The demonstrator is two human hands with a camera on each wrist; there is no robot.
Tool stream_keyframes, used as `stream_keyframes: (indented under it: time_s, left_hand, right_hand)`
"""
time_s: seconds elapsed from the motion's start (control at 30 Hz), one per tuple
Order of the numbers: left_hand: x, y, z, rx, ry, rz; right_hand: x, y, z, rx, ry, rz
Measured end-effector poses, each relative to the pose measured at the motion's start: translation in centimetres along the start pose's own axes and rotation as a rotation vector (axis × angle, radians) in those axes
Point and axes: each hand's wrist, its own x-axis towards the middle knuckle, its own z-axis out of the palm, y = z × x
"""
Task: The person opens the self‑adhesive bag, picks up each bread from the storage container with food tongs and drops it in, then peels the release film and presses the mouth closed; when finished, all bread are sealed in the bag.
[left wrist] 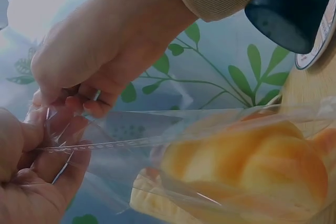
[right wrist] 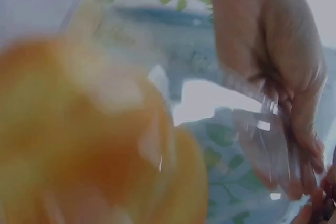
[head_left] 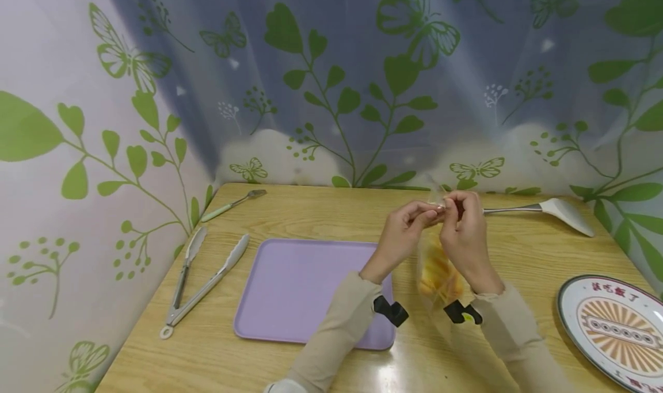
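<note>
Both hands meet at the top of a clear plastic bag [left wrist: 115,156], with the left hand [head_left: 406,232] and the right hand [head_left: 466,235] pinching its gathered mouth between thumbs and fingers. Inside the bag is golden bread [head_left: 437,269], which hangs below the hands in the head view. The left wrist view shows the bread [left wrist: 247,166] as plump and braided-looking, with a paler piece beside it. From the right wrist, the bread [right wrist: 94,140] is large and blurred, and the left hand [right wrist: 273,40] holds the film at the upper right.
A purple tray [head_left: 305,289] lies left of the bag, partly under the left sleeve. Metal tongs [head_left: 199,289] and a green-handled fork [head_left: 233,205] are further left. A white-headed spatula [head_left: 567,214] rests at the back right, and a printed plate [head_left: 575,312] at the right edge.
</note>
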Motion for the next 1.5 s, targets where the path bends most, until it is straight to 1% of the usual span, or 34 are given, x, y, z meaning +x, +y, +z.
stream_keyframes:
  time_s: [0.07, 0.13, 0.17, 0.23, 0.3, 0.37, 0.5, 0.6, 0.67, 0.73, 0.8, 0.93, 0.97, 1.03, 1.17, 1.23, 1.27, 1.33, 1.4, 1.5]
  left_hand:
    - [0.0, 0.0, 0.2, -0.032, -0.01, -0.012]
    - [-0.1, -0.1, 0.3, -0.049, -0.019, -0.027]
    - [-0.1, -0.1, 0.3, -0.058, -0.022, -0.037]
    - [-0.3, -0.3, 0.1, -0.06, -0.018, -0.06]
    - [-0.4, -0.5, -0.2, -0.062, -0.003, -0.074]
    - [-0.5, -0.6, -0.4, -0.074, 0.007, -0.081]
    - [-0.5, -0.5, -0.7, -0.124, -0.019, -0.067]
    - [-0.5, -0.6, -0.8, -0.159, -0.038, -0.066]
    - [-0.6, -0.6, -0.8, -0.163, -0.028, -0.068]
    - [-0.6, -0.7, -0.8, -0.164, -0.019, -0.064]
    - [-0.7, -0.7, -0.8, -0.156, -0.018, -0.056]
    - [-0.7, -0.7, -0.9, -0.142, -0.035, -0.05]
    - [-0.7, -0.8, -0.9, -0.143, -0.037, -0.054]
    - [-0.8, -0.8, -0.8, -0.154, -0.032, -0.087]
    - [-1.2, -1.1, -0.3, -0.112, 0.01, -0.157]
    - [-1.4, -1.3, -0.2, -0.023, 0.037, -0.183]
    - [-1.4, -1.4, -0.2, 0.033, 0.051, -0.182]
    - [-1.4, -1.6, -0.2, 0.116, 0.081, -0.187]
    - [-1.2, -1.8, -0.3, 0.175, 0.112, -0.182]
    - [-1.0, -2.0, -0.4, 0.17, 0.155, -0.178]
  right_hand:
    - [-0.2, -0.3, -0.1, 0.069, 0.002, 0.104]
    - [-0.1, -0.6, -0.2, 0.136, 0.034, 0.185]
    - [-0.1, -0.8, -0.2, 0.156, 0.049, 0.208]
    - [0.0, -1.0, -0.4, 0.17, 0.071, 0.221]
    - [0.2, -1.2, -0.5, 0.156, 0.085, 0.212]
    - [0.3, -1.3, -0.6, 0.124, 0.077, 0.201]
    - [0.6, -0.9, -1.0, 0.12, 0.067, 0.206]
    - [0.7, -0.5, -1.3, 0.118, 0.033, 0.211]
    - [0.8, -0.4, -1.6, 0.111, 0.007, 0.211]
    - [0.9, -0.4, -1.7, 0.093, -0.004, 0.192]
    - [0.9, -0.3, -1.7, 0.069, 0.007, 0.156]
    - [1.0, -0.1, -1.6, 0.014, 0.065, 0.09]
    - [1.0, -0.1, -1.7, 0.014, 0.078, 0.085]
    - [1.0, 0.0, -1.8, 0.019, 0.096, 0.082]
    - [1.2, 0.3, -2.1, 0.017, 0.115, 0.08]
    - [1.3, 0.4, -2.3, 0.003, 0.124, 0.072]
    - [1.3, 0.4, -2.4, -0.004, 0.132, 0.069]
    - [1.3, 0.5, -2.6, -0.01, 0.15, 0.069]
    - [1.4, 0.5, -2.8, -0.011, 0.179, 0.071]
    - [1.4, 0.5, -3.5, -0.001, 0.237, 0.082]
